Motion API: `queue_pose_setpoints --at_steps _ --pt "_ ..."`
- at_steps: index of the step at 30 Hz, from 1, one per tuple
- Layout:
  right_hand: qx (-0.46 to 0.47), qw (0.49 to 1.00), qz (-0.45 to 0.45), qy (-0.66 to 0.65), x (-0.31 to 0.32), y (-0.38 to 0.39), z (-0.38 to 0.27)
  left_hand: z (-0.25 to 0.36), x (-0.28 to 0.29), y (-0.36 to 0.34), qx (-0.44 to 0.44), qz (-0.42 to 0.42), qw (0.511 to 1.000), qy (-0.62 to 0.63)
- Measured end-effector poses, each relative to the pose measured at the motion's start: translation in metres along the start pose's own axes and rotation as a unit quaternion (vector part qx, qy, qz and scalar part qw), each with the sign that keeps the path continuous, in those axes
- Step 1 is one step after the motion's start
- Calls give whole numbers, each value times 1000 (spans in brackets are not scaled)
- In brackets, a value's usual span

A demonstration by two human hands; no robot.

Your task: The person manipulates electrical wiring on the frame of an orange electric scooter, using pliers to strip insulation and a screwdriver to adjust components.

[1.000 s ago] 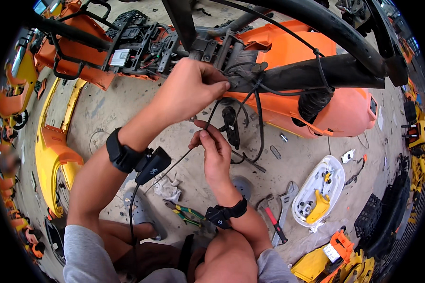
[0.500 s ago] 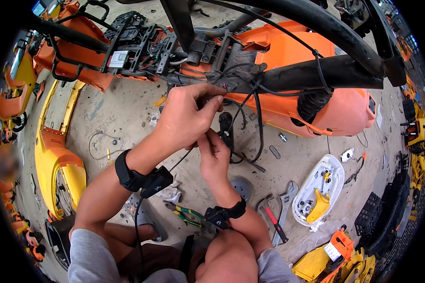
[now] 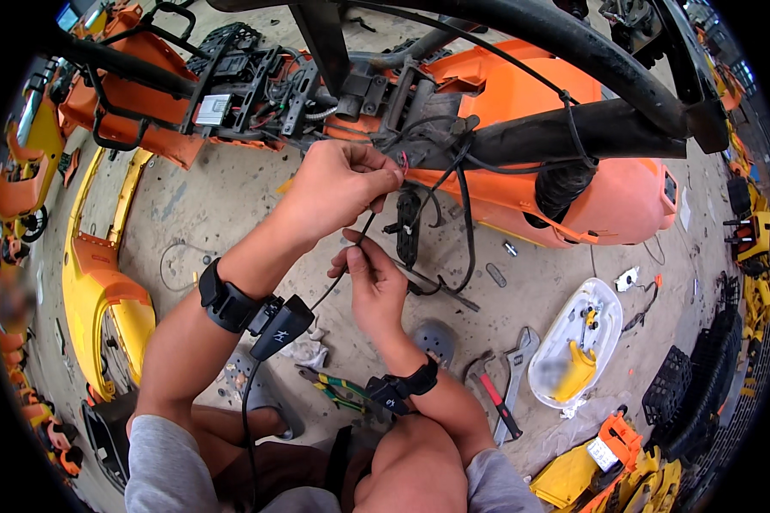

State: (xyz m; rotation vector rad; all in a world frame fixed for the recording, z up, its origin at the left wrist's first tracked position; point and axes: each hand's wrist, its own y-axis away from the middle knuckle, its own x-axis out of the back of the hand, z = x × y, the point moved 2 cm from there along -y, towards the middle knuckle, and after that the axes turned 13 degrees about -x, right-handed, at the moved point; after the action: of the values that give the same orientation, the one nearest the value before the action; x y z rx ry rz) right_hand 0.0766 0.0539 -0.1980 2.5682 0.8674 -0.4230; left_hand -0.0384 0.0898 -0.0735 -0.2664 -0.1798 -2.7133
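A thin black cable (image 3: 368, 226) runs between my two hands, and its lower part trails down toward my left wrist strap. My left hand (image 3: 338, 188) is closed on its upper end, with the thumb pressed against the curled fingers. Small reddish wire ends (image 3: 404, 161) stick out beyond that thumb. Lower down and to the right, my right hand (image 3: 378, 286) has its fingers curled round the same cable, with the thumb raised beside it. Just beyond the hands is a black vehicle frame (image 3: 573, 137) with dark cables bundled round it. A black connector-like part (image 3: 408, 227) hangs there.
Pliers (image 3: 334, 389), a red-handled hammer (image 3: 498, 406) and an adjustable wrench (image 3: 518, 368) lie on the floor near me. At right stands a white tray (image 3: 539, 376) with small parts and a yellow piece. Yellow bodywork (image 3: 85, 282) lies at left, orange bodywork (image 3: 616, 209) beyond the frame.
My hands have drawn apart: the right slid down the cable and its fingers loosened somewhat. More cable and the reddish wire ends now show. The view has shifted slightly.
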Motion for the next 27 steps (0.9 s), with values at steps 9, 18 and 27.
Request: queue_pose_setpoints --at_steps 9,18,27 --pt "24 999 24 26 -2 8 3 -4 -9 -7 31 25 999 37" --pt "38 998 40 25 -3 11 4 -14 -16 -12 -114 61 974 -187" --pt "24 996 56 59 1 17 -6 -29 -30 -1 -274 188 882 -333"
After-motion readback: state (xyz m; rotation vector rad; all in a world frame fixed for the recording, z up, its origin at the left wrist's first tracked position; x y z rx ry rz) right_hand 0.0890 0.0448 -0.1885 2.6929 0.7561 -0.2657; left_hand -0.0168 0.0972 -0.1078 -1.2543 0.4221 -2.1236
